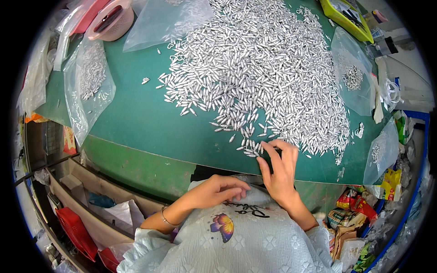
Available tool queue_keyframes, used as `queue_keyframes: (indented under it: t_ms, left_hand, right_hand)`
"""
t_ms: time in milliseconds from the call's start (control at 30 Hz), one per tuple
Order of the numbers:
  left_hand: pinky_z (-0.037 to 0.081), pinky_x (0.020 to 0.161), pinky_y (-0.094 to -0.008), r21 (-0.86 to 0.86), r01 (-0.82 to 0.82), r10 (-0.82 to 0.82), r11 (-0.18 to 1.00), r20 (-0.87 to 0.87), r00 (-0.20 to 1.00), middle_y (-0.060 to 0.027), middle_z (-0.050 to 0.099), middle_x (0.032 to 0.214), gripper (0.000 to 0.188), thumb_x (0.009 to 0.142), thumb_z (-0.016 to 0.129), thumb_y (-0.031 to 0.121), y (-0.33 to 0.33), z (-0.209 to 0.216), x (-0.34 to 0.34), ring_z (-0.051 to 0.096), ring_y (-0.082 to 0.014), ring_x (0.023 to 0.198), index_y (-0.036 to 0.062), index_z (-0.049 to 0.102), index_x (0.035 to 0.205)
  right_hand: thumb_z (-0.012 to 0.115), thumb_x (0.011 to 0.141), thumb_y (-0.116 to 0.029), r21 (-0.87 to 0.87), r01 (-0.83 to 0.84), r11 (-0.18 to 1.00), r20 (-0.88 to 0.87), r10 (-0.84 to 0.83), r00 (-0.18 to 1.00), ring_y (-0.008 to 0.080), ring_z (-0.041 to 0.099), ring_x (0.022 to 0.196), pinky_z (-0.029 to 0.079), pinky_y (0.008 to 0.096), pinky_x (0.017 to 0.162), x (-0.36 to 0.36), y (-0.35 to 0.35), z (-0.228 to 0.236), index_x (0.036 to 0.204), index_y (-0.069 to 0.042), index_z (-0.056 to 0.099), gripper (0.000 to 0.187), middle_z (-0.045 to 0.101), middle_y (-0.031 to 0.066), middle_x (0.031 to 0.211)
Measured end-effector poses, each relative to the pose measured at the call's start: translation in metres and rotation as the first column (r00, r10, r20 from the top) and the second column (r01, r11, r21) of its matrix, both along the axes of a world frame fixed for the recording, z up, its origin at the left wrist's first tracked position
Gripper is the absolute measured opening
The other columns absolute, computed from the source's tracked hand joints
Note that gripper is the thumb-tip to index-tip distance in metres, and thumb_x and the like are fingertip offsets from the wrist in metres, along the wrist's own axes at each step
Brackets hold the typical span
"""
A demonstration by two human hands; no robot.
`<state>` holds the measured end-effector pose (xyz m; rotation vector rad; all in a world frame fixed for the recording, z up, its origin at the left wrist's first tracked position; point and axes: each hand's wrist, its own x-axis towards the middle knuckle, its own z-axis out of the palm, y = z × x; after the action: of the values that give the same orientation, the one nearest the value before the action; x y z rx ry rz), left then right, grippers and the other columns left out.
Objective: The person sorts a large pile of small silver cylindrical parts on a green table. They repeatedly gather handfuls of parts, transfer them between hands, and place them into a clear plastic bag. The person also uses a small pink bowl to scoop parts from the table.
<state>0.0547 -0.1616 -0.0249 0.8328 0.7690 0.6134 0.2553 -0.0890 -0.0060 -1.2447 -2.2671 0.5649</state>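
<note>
A wide heap of small silver metal pieces (255, 63), spindle-shaped with pointed ends, covers much of the green tabletop (136, 127). At the heap's near edge, my right hand (281, 170) reaches in with thumb and index finger apart. Its fingertips are at a small cluster of loose pieces (249, 149); a firm grip on one does not show. My left hand (223, 189) is held in front of my body, just off the table's front edge, its fingers curled together. Whatever may lie inside those fingers is hidden.
Clear plastic bags with silver parts lie at the left (88, 86) and right (353, 77). A pink basket (111, 22) stands far left, a yellow-green tray (348, 20) far right. Below the table are an open drawer (104, 204) at left and colourful packets (353, 214) at right.
</note>
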Motion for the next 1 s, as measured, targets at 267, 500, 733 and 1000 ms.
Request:
queue_keyframes:
  t_ms: [267,500,733,1000]
  left_hand:
    - [0.039,0.107,-0.0461,-0.702,0.107,0.389,0.704,0.507,0.769,-0.0272,0.048,0.135,0.057,0.101,0.037,0.040,0.007,-0.056,0.017,0.050,-0.0368,0.124,-0.0055,0.042,0.134]
    - [0.030,0.112,-0.0539,-0.605,0.330,0.518,0.725,0.794,0.318,-0.0272,0.044,0.138,0.070,0.096,0.033,0.058,0.013,-0.076,0.025,0.044,-0.0410,0.128,0.0031,0.040,0.139]
    - [0.027,0.112,-0.0563,-0.634,0.267,0.525,0.725,0.761,0.382,-0.0243,0.045,0.138,0.067,0.096,0.034,0.056,0.015,-0.071,0.026,0.043,-0.0404,0.129,0.0055,0.042,0.139]
    - [0.035,0.107,-0.0542,-0.751,0.320,0.714,0.577,0.654,0.249,-0.0165,0.052,0.134,0.064,0.095,0.033,0.056,0.018,-0.070,0.029,0.052,-0.0367,0.120,0.0097,0.048,0.135]
  right_hand:
    - [0.070,0.077,-0.012,-0.003,-0.168,0.986,0.072,0.168,0.983,0.0330,0.046,0.116,0.034,0.0443,0.093,-0.016,0.001,-0.004,0.120,-0.001,0.058,0.046,0.052,0.0110,0.126]
    - [0.072,0.075,-0.011,0.017,-0.180,0.984,0.058,0.178,0.982,0.0289,0.049,0.098,0.038,0.0400,0.082,-0.025,0.003,-0.003,0.112,-0.004,0.063,0.039,0.055,0.0090,0.114]
    - [0.071,0.075,-0.005,-0.074,-0.235,0.969,-0.063,0.231,0.971,0.0266,0.049,0.083,0.039,0.0376,0.074,-0.019,0.003,-0.006,0.099,-0.002,0.065,0.024,0.055,0.0086,0.100]
    - [0.060,0.080,-0.006,-0.186,-0.502,0.844,-0.149,0.481,0.864,0.0269,0.052,0.087,0.041,0.0363,0.075,-0.001,-0.018,-0.005,0.099,-0.001,0.064,0.020,0.056,0.0099,0.101]
